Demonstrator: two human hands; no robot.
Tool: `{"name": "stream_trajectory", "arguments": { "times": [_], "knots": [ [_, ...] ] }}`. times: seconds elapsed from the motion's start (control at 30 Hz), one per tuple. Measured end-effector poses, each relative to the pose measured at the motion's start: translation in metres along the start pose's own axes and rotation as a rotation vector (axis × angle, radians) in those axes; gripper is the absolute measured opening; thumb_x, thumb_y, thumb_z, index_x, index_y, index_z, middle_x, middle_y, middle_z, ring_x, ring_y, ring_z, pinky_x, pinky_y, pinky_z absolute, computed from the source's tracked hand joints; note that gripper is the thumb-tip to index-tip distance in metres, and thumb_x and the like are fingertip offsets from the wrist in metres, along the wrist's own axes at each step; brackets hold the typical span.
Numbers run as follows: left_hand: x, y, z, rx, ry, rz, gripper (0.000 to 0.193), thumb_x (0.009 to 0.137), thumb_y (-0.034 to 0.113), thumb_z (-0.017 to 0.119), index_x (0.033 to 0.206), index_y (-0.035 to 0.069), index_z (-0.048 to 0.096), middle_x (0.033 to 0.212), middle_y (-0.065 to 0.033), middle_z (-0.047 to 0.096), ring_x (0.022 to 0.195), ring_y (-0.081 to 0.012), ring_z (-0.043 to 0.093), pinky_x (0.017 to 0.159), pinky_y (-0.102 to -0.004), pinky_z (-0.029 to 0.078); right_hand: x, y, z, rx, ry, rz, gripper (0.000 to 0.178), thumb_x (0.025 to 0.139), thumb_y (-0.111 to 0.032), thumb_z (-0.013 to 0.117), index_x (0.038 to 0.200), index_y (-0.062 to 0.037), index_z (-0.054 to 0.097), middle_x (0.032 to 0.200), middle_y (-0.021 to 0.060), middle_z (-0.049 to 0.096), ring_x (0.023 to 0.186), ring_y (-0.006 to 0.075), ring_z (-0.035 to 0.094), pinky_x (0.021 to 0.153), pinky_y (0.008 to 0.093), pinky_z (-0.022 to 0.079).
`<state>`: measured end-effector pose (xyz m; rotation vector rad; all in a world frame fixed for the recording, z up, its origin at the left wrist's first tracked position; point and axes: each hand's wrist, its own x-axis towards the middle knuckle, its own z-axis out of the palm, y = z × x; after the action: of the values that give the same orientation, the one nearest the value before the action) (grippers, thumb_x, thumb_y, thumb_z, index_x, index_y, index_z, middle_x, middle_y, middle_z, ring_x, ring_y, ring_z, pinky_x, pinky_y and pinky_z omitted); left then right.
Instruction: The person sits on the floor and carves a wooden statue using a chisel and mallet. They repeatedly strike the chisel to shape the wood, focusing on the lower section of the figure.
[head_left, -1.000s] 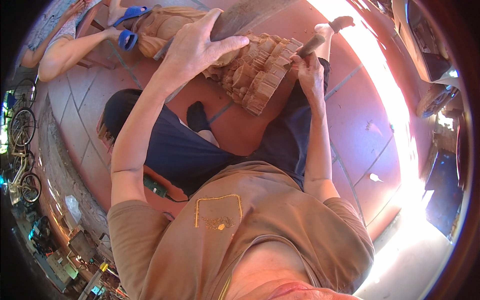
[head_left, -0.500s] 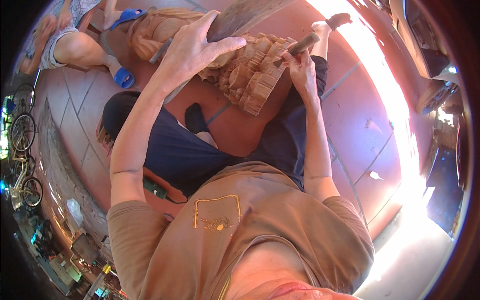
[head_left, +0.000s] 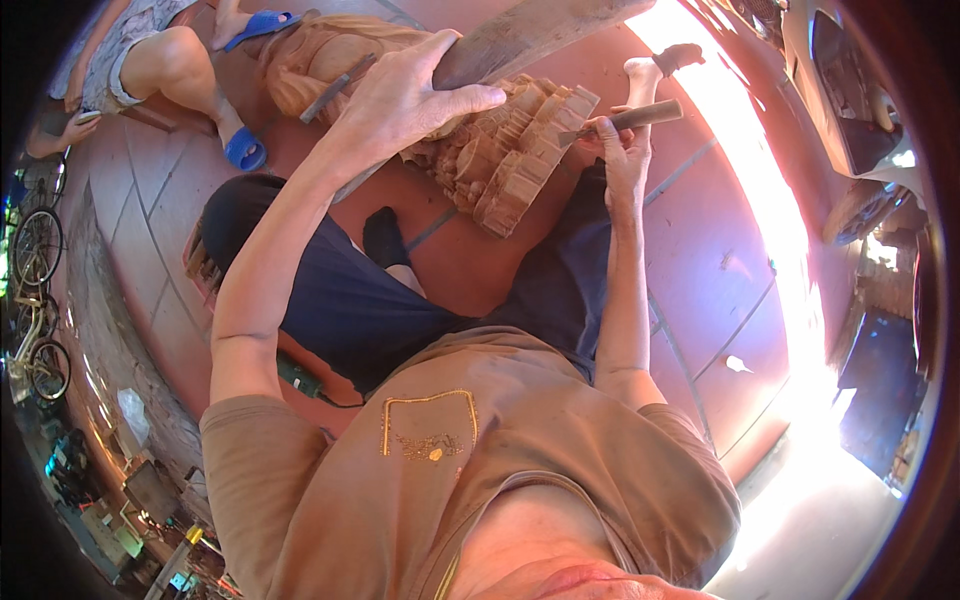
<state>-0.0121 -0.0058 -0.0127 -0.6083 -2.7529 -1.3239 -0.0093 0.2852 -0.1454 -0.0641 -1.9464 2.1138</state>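
Left hand [head_left: 405,100] wrapped shut around long weathered wooden plank [head_left: 540,30], right hand [head_left: 622,150] clenched on wooden-handled chisel [head_left: 625,120] at pale carved wooden block's edge [head_left: 520,160], bare red tiled floor [head_left: 700,260] seen rightward.

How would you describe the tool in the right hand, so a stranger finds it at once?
Start at the pale carved wood block above the person's knees. At its right edge the right hand holds a chisel: a short brown wooden handle with a grey metal blade touching the carving, much smaller than the long plank.
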Motion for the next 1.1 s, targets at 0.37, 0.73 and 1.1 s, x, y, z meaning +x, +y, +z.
{"name": "stream_trajectory", "arguments": {
  "times": [0.37, 0.73, 1.1],
  "knots": [
    [0.0, -0.001, 0.001, 0.082, -0.015, 0.022, 0.095, 0.081, 0.057, 0.078, 0.144, -0.008, 0.047, 0.09, -0.0217, 0.068, 0.059, -0.0172, 0.062, 0.062, -0.0313, 0.052, -0.001, 0.025, -0.009, -0.058, 0.063, -0.013, 0.026, 0.092, -0.006, 0.072, 0.113, 0.0004, 0.056, 0.095, 0.0082, 0.064, 0.082, 0.0156, 0.067, 0.073, 0.0316, 0.062],
    [0.009, -0.004, 0.01, 0.09, 0.029, 0.09, 0.09, 0.084, 0.054, 0.077, 0.137, -0.013, 0.05, 0.09, -0.0227, 0.067, 0.066, -0.02, 0.064, 0.068, -0.0334, 0.05, -0.007, -0.007, -0.034, 0.0, 0.208, -0.061, 0.025, 0.092, -0.003, 0.071, 0.113, -0.0001, 0.057, 0.092, 0.0116, 0.068, 0.08, 0.0183, 0.07, 0.068, 0.0295, 0.059],
    [0.004, -0.006, 0.01, 0.153, 0.004, 0.073, 0.09, 0.083, 0.055, 0.076, 0.14, -0.009, 0.049, 0.084, -0.0225, 0.067, 0.061, -0.0216, 0.062, 0.067, -0.0352, 0.05, -0.024, 0.011, -0.006, 0.046, 0.116, 0.1, 0.018, 0.091, -0.005, 0.07, 0.104, -0.0005, 0.059, 0.087, 0.0104, 0.067, 0.075, 0.0169, 0.07, 0.062, 0.0288, 0.06]
  ]
}}
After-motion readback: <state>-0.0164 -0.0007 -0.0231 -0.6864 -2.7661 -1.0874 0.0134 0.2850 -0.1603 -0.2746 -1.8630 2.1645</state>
